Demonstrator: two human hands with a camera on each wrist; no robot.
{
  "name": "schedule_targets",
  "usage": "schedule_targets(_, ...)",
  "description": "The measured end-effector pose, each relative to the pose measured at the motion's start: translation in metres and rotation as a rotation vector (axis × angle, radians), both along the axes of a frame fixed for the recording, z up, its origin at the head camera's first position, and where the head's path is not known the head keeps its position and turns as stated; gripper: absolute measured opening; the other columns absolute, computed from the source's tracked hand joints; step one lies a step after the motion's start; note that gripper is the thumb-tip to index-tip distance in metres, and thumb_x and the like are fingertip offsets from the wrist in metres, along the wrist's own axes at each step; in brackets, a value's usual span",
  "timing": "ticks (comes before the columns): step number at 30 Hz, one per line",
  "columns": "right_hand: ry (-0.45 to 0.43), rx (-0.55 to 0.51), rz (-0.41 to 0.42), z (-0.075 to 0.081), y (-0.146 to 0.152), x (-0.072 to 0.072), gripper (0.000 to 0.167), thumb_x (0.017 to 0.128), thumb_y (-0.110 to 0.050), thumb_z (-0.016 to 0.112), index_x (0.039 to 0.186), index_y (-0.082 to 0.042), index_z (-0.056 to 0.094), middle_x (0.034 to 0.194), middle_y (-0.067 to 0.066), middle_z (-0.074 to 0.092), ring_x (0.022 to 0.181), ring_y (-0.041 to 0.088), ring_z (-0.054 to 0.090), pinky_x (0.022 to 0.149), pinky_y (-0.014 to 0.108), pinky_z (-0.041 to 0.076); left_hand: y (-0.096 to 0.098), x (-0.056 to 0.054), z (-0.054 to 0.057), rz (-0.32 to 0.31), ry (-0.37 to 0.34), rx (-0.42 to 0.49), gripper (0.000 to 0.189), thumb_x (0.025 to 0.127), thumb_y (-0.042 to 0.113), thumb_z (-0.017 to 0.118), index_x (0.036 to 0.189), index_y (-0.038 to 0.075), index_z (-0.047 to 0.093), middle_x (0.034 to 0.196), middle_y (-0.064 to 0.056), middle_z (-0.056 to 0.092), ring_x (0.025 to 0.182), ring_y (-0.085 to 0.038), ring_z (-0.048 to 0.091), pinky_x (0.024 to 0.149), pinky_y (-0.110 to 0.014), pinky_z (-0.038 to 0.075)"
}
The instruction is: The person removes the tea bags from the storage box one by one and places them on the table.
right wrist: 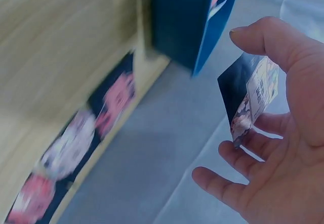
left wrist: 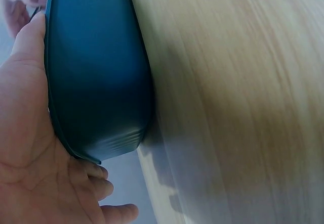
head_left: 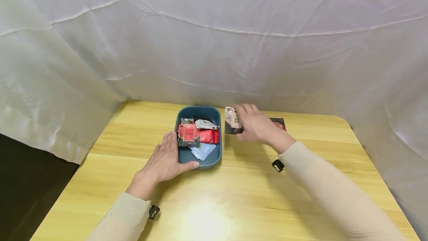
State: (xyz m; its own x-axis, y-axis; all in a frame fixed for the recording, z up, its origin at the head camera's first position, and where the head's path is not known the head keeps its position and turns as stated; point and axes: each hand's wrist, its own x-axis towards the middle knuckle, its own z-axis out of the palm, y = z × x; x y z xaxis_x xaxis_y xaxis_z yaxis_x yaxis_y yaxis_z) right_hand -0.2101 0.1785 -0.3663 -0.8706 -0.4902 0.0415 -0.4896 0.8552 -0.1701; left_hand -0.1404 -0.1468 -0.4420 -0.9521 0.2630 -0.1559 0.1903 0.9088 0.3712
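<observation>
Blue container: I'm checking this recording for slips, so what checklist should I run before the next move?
1. Container upright on the table: ok.
2. Left hand touching the container: ok, at its left side and near corner.
3. Right hand holding the patterned packet: ok.
4. Held packet over the container: not ok, it is just right of the rim.
5. Bare floor inside: ok, at the near end.
6. Count of packets on the table: cannot tell, blurred and partly hidden.

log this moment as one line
left hand: touches blue bin; right hand: holds patterned packet beside bin; inside: assorted packets
</observation>
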Motion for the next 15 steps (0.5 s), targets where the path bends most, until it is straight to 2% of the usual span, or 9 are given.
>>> schedule_targets(9,-0.050,0.046,-0.022,-0.004,0.080,-0.012,0.104,0.075,-0.028,0.092,0.157,0.003,0.036,0.152,0.031,0.047,0.139,0.053,0.045,0.114,0.073,0.038,-0.009,0.003,-0.001,-0.010,0.006,0.005,0.135,0.087,0.082,0.063,0.165,-0.010,0.002,0.173,-0.031,0.006,0.162,-0.047,0.009,0.126,-0.070,0.019)
schedule_targets(15,-0.135,0.131,-0.105,-0.006,0.125,-0.026,0.102,0.077,-0.027,0.090,0.156,0.005,0.034,0.151,0.035,0.046,0.140,0.059,0.041,0.113,0.075,0.037,-0.020,0.005,0.002,-0.018,0.023,0.001,0.135,0.087,0.080,0.064,0.164,-0.013,0.004,0.172,-0.034,0.007,0.161,-0.049,0.010,0.124,-0.071,0.020)
